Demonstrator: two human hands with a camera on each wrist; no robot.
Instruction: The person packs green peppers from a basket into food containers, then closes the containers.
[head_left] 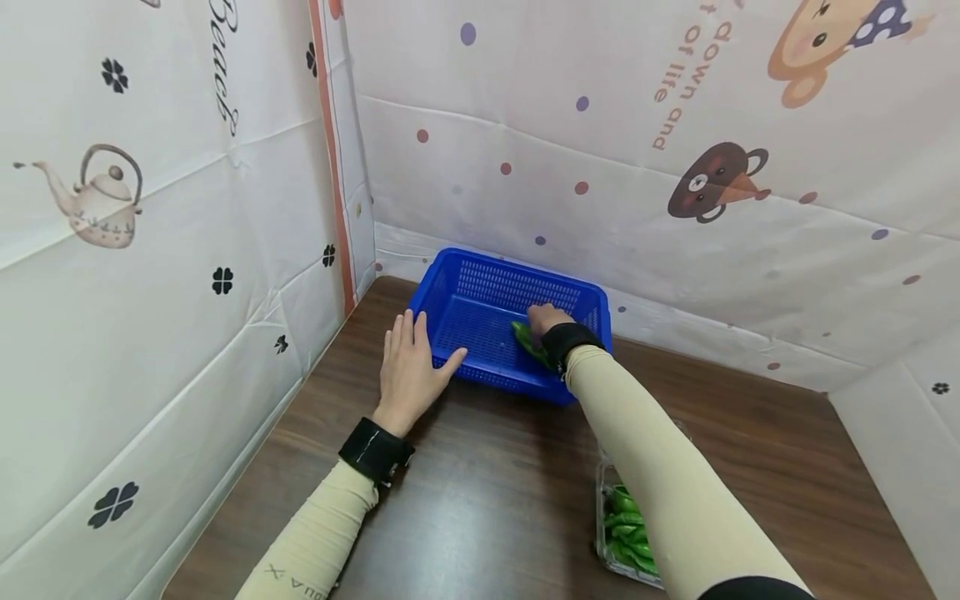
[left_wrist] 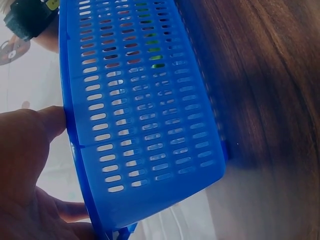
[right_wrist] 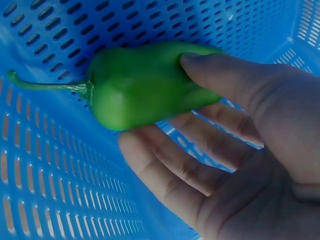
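Note:
A blue perforated plastic basket [head_left: 472,325] stands on the table near the back wall. My left hand [head_left: 411,367] rests at its left front corner with fingers spread; in the left wrist view the thumb touches the basket's rim [left_wrist: 70,107]. Inside the basket, at its right side, my right hand [head_left: 550,318] holds a green pepper [head_left: 529,343]. The right wrist view shows the thumb on top of the pepper [right_wrist: 135,90] and the fingers beneath it. Its stem points away from the palm, close to the basket's slotted wall.
A clear plastic box [head_left: 602,517] of several green peppers [head_left: 626,529] sits at the front right, partly hidden by my right forearm. Printed cloth walls [head_left: 510,133] border the brown wooden table [head_left: 450,500] at the back and sides.

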